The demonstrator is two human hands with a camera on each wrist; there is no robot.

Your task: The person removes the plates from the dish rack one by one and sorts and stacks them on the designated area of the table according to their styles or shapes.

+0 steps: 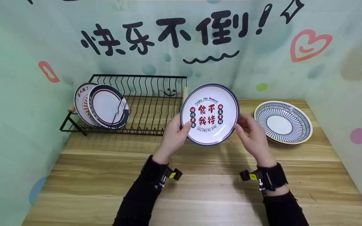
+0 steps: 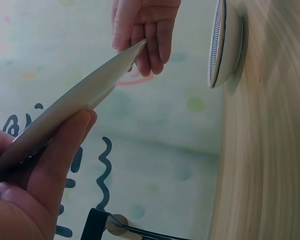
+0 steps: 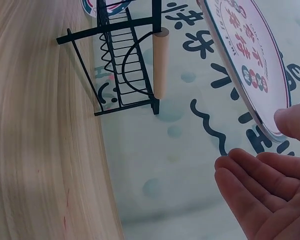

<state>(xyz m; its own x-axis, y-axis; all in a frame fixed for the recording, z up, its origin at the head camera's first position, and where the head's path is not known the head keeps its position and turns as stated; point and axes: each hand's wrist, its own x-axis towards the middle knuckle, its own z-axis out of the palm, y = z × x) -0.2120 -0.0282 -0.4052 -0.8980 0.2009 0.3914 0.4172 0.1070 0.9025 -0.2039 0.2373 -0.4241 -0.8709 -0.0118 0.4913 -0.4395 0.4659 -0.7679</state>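
Observation:
A white plate (image 1: 211, 110) with a blue rim and red and dark lettering is held up over the table, its face toward the head camera. My left hand (image 1: 174, 135) grips its left edge, thumb on the face and fingers behind, as the left wrist view shows the fingers (image 2: 65, 155) against the underside. My right hand (image 1: 255, 138) is at the opposite edge. In the right wrist view its thumb overlaps the rim, while the other fingers (image 3: 255, 185) extend loosely below, apart from the plate.
A black wire dish rack (image 1: 140, 76) with wooden handles stands at the back left. Two plates lean in its left end, a blue-rimmed one (image 1: 105, 105) before a patterned one (image 1: 81, 103). A blue-and-white patterned dish (image 1: 280, 124) sits at the right. Printed fabric walls (image 1: 335, 84) enclose the wooden table (image 1: 209, 194).

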